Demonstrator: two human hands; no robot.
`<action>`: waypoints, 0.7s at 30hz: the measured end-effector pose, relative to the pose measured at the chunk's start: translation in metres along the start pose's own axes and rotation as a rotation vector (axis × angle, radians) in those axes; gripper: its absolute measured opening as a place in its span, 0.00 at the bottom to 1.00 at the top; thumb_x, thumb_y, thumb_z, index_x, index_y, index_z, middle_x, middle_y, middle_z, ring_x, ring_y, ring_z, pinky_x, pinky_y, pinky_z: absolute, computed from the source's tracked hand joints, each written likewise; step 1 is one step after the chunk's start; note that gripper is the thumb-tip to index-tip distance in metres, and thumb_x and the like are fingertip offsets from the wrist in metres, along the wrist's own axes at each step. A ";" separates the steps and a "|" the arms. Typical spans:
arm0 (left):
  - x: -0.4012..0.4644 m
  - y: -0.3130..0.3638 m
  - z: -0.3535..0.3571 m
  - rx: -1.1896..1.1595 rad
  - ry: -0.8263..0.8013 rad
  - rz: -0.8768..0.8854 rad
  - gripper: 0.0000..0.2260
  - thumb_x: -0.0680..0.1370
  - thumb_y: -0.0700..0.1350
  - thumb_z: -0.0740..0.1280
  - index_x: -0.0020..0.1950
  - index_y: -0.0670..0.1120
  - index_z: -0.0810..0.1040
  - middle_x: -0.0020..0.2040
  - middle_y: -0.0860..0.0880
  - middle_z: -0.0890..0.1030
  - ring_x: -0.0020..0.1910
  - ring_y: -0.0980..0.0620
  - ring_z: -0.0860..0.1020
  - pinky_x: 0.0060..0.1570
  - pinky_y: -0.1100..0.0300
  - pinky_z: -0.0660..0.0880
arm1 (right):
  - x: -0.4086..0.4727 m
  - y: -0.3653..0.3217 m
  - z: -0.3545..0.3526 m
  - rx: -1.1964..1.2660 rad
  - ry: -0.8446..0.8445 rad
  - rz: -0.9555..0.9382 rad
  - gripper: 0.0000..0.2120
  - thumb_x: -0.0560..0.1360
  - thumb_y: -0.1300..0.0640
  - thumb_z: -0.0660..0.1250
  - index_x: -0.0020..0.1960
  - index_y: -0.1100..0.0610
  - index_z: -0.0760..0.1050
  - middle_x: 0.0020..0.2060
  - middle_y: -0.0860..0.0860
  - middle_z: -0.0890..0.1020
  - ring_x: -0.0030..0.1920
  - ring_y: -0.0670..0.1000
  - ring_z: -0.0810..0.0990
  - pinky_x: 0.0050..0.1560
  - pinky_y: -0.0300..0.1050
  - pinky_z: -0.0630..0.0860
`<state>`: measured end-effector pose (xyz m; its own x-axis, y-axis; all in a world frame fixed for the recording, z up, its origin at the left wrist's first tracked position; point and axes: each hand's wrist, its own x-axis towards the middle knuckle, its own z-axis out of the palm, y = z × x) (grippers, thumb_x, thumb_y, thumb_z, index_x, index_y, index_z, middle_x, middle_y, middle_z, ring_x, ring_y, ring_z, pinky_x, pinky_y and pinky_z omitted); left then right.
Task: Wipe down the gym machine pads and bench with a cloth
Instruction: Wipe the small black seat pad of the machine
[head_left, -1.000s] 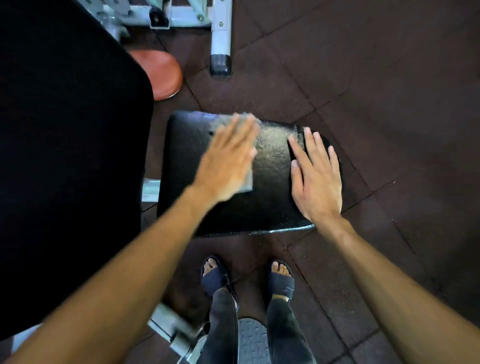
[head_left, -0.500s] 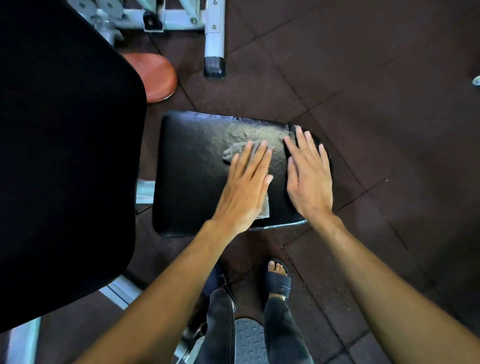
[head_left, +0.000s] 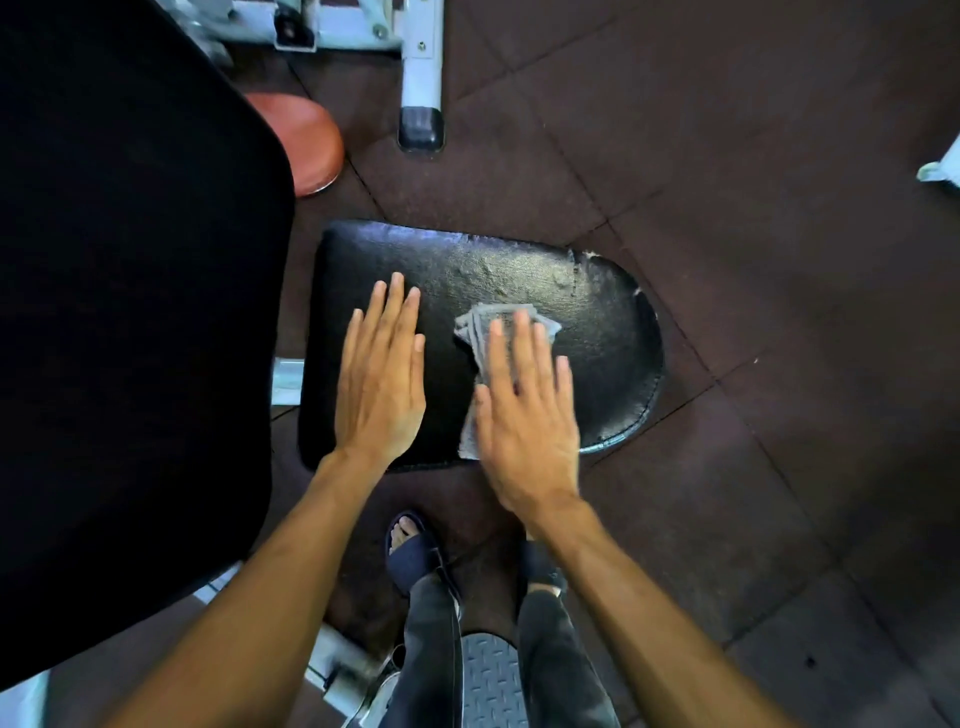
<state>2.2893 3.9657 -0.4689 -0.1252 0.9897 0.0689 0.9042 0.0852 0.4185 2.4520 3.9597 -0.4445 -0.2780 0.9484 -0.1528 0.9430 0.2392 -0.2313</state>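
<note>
the seat pad is a slab of black vinyl with a pebbled, glossy skin, square at its left end and rounded at its right, with a stitched seam along the near edge and cracked, peeling patches near the far right corner. a folded grey cloth, woven and faintly ribbed, lies on the middle of the pad, its layered edges fanned out past the fingertips. the right hand lies flat and open on top of the cloth, fingers spread and pressing it to the vinyl, gripping nothing. the left hand rests just beside it, also flat and open, palm down on the bare vinyl with fingers straight and close together. a large matte black back pad with rounded corners fills the left of the view. beyond it sits a round, smooth reddish-brown disc, and a pale metal frame leg with a black rubber end cap stands on the dark tiled rubber floor.
</note>
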 end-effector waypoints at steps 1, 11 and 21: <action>0.000 0.001 0.000 0.001 -0.007 -0.005 0.22 0.86 0.45 0.49 0.79 0.42 0.59 0.81 0.45 0.58 0.81 0.48 0.53 0.80 0.50 0.51 | -0.003 0.016 -0.006 -0.028 -0.011 0.001 0.29 0.82 0.50 0.48 0.79 0.51 0.38 0.79 0.54 0.42 0.79 0.54 0.41 0.78 0.58 0.47; 0.000 0.006 0.002 0.088 -0.031 -0.021 0.23 0.86 0.47 0.47 0.80 0.42 0.56 0.82 0.44 0.55 0.81 0.47 0.51 0.80 0.49 0.50 | 0.065 0.026 -0.022 0.002 0.081 0.106 0.29 0.81 0.47 0.50 0.79 0.55 0.49 0.78 0.60 0.51 0.78 0.60 0.49 0.77 0.58 0.51; 0.000 0.008 0.003 0.115 -0.028 -0.036 0.23 0.85 0.47 0.47 0.80 0.42 0.56 0.82 0.44 0.55 0.81 0.47 0.52 0.80 0.47 0.52 | 0.029 0.084 -0.038 -0.071 0.028 0.109 0.28 0.80 0.55 0.45 0.79 0.58 0.48 0.79 0.58 0.51 0.79 0.57 0.49 0.76 0.59 0.56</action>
<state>2.2979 3.9669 -0.4683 -0.1481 0.9885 0.0302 0.9404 0.1313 0.3138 2.5299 4.0151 -0.4319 -0.1685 0.9748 -0.1464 0.9783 0.1472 -0.1455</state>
